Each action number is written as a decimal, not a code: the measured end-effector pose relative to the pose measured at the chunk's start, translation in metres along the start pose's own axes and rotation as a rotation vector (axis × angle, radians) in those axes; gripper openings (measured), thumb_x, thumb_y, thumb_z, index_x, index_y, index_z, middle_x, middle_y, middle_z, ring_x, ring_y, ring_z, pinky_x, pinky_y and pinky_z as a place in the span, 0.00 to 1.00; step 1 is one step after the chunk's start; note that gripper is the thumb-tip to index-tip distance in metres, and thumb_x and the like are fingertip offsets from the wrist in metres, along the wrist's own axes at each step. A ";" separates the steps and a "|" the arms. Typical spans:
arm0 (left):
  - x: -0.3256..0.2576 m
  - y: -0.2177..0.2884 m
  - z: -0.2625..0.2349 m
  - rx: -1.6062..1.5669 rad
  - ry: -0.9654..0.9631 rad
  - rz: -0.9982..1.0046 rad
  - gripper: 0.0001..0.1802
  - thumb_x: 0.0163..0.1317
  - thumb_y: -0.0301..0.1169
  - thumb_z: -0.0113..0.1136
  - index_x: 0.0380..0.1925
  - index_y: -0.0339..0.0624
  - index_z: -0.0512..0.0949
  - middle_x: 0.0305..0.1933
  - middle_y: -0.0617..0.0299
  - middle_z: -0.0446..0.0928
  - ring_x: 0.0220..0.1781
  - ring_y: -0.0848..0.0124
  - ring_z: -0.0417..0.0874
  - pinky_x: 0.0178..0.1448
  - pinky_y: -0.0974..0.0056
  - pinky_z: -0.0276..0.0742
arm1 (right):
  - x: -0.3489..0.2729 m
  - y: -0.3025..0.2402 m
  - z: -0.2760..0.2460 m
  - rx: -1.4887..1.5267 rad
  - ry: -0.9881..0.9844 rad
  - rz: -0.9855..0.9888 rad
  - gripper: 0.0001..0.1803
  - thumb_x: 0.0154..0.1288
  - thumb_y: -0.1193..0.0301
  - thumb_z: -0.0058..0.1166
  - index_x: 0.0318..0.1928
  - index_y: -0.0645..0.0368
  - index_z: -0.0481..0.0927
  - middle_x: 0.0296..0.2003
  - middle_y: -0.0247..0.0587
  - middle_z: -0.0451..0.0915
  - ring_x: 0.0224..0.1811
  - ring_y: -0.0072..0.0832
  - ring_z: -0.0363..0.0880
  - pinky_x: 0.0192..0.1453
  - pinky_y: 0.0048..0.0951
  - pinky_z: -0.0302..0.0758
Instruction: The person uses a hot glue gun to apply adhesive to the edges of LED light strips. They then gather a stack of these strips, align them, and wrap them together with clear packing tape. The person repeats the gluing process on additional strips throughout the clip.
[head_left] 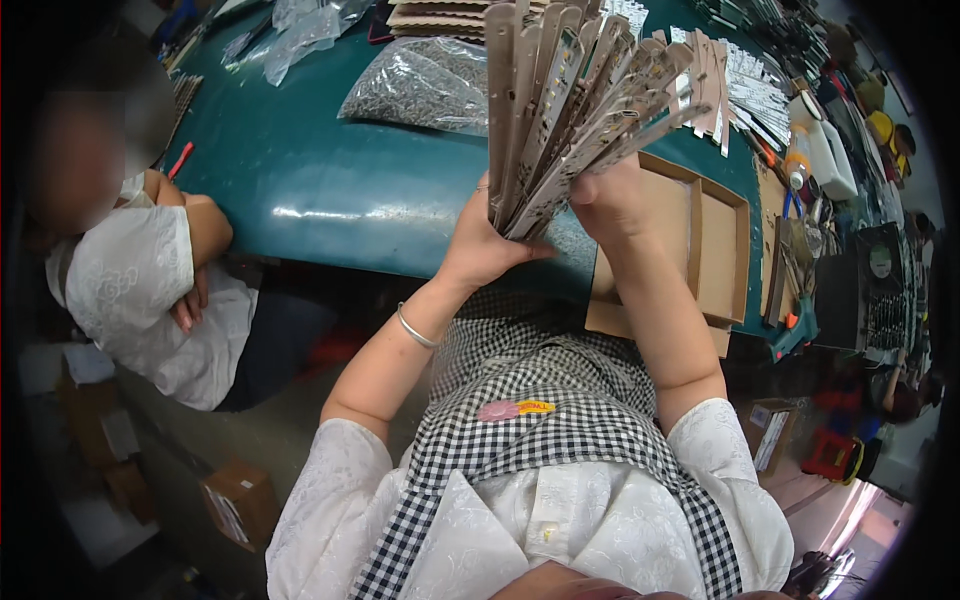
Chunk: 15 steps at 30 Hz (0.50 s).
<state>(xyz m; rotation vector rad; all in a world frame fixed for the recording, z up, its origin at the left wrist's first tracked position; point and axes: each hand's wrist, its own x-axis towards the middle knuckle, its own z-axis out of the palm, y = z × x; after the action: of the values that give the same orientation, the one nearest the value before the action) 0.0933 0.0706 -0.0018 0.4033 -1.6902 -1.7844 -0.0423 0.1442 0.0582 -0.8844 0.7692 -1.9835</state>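
Observation:
A thick bundle of long, flat beige-grey strips (pixel 565 110) stands upright in front of me, fanning out toward the top right. Small holes or fittings dot the strips; their exact kind is unclear. My left hand (pixel 480 240) is closed round the lower left of the bundle, its thumb stretched across the bottom ends. On the right side, my right hand (pixel 615 205) presses against the strips, its fingers partly hidden behind them. Both hands are above the front edge of the green table (pixel 350 215).
A divided cardboard box (pixel 742 270) lies right of my hands. Behind are a clear bag of small grey parts (pixel 425 85) and more strips (pixel 755 95). A white bottle (pixel 835 165) and orange-handled tool (pixel 793 335) sit at right. Another person (pixel 150 270) sits at left, arms folded.

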 end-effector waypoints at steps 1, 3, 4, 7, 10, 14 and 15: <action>0.000 0.002 -0.001 0.053 -0.041 -0.013 0.25 0.43 0.21 0.78 0.45 0.37 0.81 0.40 0.63 0.83 0.44 0.73 0.82 0.49 0.64 0.80 | -0.003 0.001 0.001 0.025 0.018 -0.021 0.44 0.33 0.69 0.84 0.55 0.64 0.77 0.46 0.37 0.84 0.49 0.28 0.82 0.55 0.32 0.78; -0.001 0.002 -0.002 0.110 -0.094 -0.049 0.24 0.46 0.22 0.77 0.45 0.37 0.82 0.44 0.63 0.83 0.46 0.73 0.81 0.51 0.64 0.79 | -0.008 0.003 -0.006 -0.183 0.021 0.016 0.50 0.30 0.67 0.85 0.59 0.63 0.73 0.49 0.36 0.81 0.52 0.28 0.79 0.58 0.33 0.77; -0.002 -0.002 -0.003 0.113 -0.103 -0.072 0.23 0.47 0.23 0.76 0.46 0.37 0.82 0.45 0.63 0.83 0.47 0.74 0.81 0.51 0.65 0.79 | -0.010 0.001 -0.010 -0.292 -0.010 0.087 0.56 0.28 0.63 0.86 0.62 0.62 0.69 0.53 0.36 0.78 0.56 0.29 0.77 0.61 0.35 0.75; -0.009 -0.018 -0.005 0.086 -0.111 -0.039 0.24 0.50 0.19 0.73 0.49 0.36 0.79 0.49 0.61 0.81 0.50 0.71 0.81 0.51 0.64 0.81 | -0.013 -0.007 -0.008 -0.443 -0.102 0.075 0.57 0.25 0.66 0.87 0.62 0.64 0.69 0.54 0.37 0.77 0.57 0.29 0.75 0.63 0.34 0.73; -0.016 -0.030 -0.006 0.090 -0.095 0.004 0.26 0.51 0.16 0.71 0.53 0.35 0.76 0.52 0.59 0.79 0.52 0.68 0.81 0.52 0.64 0.82 | -0.020 -0.010 -0.003 -0.718 -0.211 -0.031 0.50 0.29 0.76 0.83 0.60 0.65 0.72 0.54 0.38 0.79 0.57 0.29 0.75 0.66 0.33 0.71; -0.023 -0.032 -0.008 0.107 -0.092 0.003 0.22 0.53 0.18 0.68 0.50 0.36 0.79 0.50 0.61 0.81 0.49 0.71 0.81 0.52 0.65 0.80 | -0.034 0.005 0.008 -0.474 -0.162 0.122 0.42 0.38 0.77 0.79 0.58 0.64 0.74 0.51 0.38 0.80 0.54 0.28 0.76 0.63 0.32 0.72; -0.023 -0.033 -0.007 0.020 -0.070 -0.025 0.20 0.52 0.20 0.69 0.48 0.36 0.81 0.47 0.64 0.83 0.48 0.73 0.81 0.51 0.66 0.79 | -0.033 0.005 0.011 -0.514 -0.147 0.126 0.40 0.39 0.77 0.79 0.57 0.64 0.75 0.50 0.38 0.81 0.53 0.27 0.77 0.62 0.32 0.73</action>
<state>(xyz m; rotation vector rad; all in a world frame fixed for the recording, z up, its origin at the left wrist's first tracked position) 0.1072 0.0785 -0.0398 0.3762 -1.7591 -1.8201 -0.0176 0.1678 0.0499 -1.2264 1.2432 -1.6115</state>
